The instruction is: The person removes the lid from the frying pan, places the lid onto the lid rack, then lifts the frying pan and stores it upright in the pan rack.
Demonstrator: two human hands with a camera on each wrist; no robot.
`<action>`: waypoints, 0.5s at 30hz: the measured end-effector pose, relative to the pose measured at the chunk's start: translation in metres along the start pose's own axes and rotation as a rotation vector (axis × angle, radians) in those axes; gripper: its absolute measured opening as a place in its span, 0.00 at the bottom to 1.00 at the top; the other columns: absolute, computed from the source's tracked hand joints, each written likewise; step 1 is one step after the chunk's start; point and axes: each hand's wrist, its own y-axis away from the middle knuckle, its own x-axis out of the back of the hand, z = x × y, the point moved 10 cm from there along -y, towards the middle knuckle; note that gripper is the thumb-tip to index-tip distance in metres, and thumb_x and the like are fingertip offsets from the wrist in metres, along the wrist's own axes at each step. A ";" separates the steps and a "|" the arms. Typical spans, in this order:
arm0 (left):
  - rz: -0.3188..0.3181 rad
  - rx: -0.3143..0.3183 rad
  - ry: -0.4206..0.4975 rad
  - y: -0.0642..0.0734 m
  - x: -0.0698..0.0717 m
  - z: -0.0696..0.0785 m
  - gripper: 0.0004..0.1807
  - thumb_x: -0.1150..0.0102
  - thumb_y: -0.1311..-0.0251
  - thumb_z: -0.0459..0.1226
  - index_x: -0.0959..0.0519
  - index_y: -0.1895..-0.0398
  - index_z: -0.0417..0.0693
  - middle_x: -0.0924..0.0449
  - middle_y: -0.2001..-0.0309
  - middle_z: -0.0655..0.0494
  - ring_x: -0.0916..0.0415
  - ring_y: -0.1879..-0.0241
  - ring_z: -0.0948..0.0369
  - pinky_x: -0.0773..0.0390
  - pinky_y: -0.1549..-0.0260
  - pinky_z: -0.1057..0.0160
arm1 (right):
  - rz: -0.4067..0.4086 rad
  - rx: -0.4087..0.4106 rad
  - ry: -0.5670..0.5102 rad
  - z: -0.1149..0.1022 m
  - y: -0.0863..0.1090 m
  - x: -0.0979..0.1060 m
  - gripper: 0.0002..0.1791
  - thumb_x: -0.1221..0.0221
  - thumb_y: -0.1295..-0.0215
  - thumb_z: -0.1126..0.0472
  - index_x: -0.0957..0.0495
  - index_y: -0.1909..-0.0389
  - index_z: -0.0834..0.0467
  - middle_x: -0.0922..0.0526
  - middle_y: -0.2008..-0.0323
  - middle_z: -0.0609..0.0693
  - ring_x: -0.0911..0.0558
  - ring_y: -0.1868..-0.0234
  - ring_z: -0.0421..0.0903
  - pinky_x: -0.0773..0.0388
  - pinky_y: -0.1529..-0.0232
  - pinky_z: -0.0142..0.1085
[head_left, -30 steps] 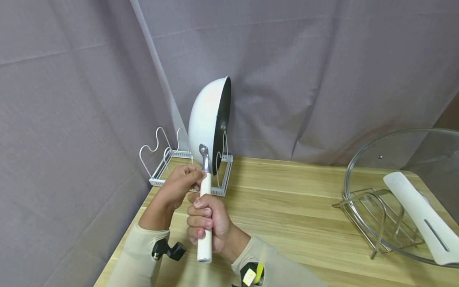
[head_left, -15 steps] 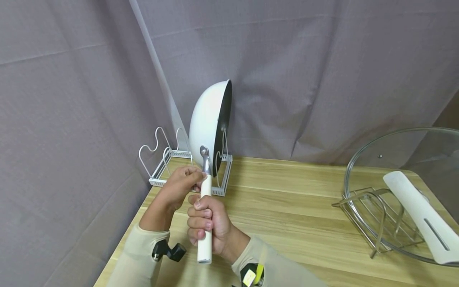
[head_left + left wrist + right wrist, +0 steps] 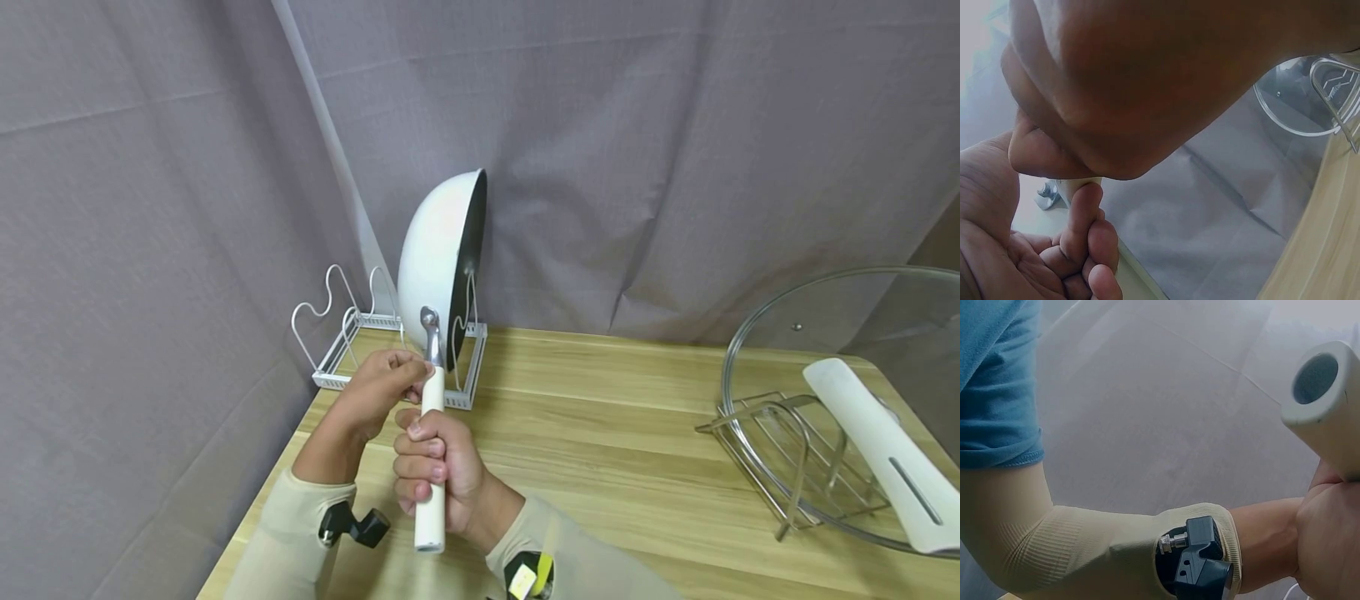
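A white wok (image 3: 435, 250) with a dark inside stands on its edge in a white wire pan rack (image 3: 468, 367). Its opening faces right, and its pale handle (image 3: 431, 525) points toward me. Around the middle of that handle my right hand (image 3: 450, 467) grips with curled fingers. Higher up, beside the metal joint, my left hand (image 3: 382, 387) pinches the handle, thumb on its near end. In the left wrist view the right fist covers most of the handle above the left hand's curled fingers (image 3: 1085, 219). The handle's hollow end (image 3: 1325, 406) shows in the right wrist view.
At the right, a large glass lid (image 3: 772, 333) with a long white grip (image 3: 877, 450) leans in a metal wire stand (image 3: 795, 467). Grey cloth (image 3: 600, 167) hangs behind and to the left of the wooden table (image 3: 600, 417). Wire dividers (image 3: 330, 292) rise from the rack's left side.
The wok has tipped down slightly and shifted a little to the right within the rack. Both hands keep their hold on the handle and have barely moved.
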 end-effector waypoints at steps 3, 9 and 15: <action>-0.003 0.009 -0.013 0.000 -0.001 -0.002 0.06 0.42 0.40 0.34 0.21 0.73 0.41 0.27 0.78 0.54 0.29 0.75 0.58 0.25 0.71 0.64 | 0.000 -0.001 -0.007 0.000 0.000 0.001 0.09 0.55 0.39 0.65 0.35 0.74 0.46 0.35 0.89 0.34 0.29 0.89 0.28 0.30 0.84 0.22; -0.012 0.018 -0.021 0.000 -0.002 -0.004 0.06 0.42 0.40 0.34 0.21 0.73 0.41 0.27 0.78 0.56 0.29 0.75 0.60 0.25 0.70 0.64 | -0.008 -0.002 -0.020 0.000 0.001 0.002 0.09 0.54 0.39 0.65 0.35 0.75 0.46 0.34 0.89 0.34 0.29 0.89 0.29 0.30 0.84 0.22; -0.015 0.019 -0.011 -0.001 -0.002 -0.006 0.06 0.43 0.40 0.33 0.21 0.72 0.41 0.27 0.78 0.54 0.29 0.75 0.61 0.25 0.71 0.66 | -0.009 -0.001 -0.021 0.000 0.001 0.004 0.09 0.55 0.39 0.65 0.35 0.75 0.47 0.34 0.89 0.34 0.29 0.89 0.28 0.29 0.84 0.22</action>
